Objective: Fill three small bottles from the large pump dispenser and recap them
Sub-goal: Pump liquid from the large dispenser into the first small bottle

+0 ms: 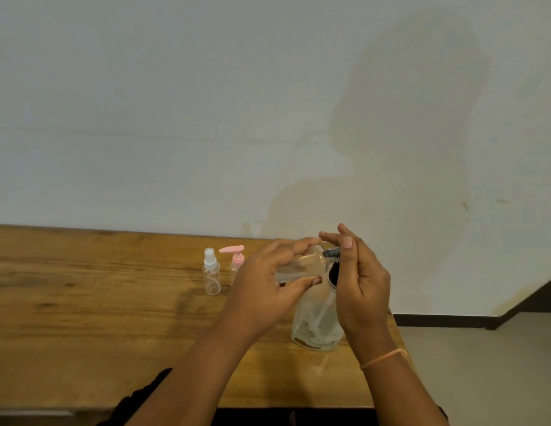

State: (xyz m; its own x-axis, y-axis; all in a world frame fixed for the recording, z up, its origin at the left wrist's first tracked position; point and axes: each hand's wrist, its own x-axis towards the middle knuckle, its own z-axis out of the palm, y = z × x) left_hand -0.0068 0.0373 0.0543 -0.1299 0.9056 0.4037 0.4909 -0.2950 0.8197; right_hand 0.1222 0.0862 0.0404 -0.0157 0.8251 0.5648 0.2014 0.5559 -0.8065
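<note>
Two forearms (206,364) rise from bottom centre. The left hand (268,281) grips a small clear bottle (298,267) sideways at the large pump dispenser (317,321), which stands near the desk's (83,302) right edge. The right hand (360,278), fingers straight, touches its black pump head (331,253). A spray bottle (212,273) and a pink-capped bottle (237,261) stand just left, with wide desk surface beyond them.

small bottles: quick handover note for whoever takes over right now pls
Left hand grips a small clear bottle, tilted, mouth at the nozzle of the large dispenser.
Right hand lies over the pump head, fingers nearly straight.
Spray bottle and pink pump bottle stand capped on the table, further left; fill level unclear.
Left: pump into the held bottle, cap it (cap not seen), check the other two.
</note>
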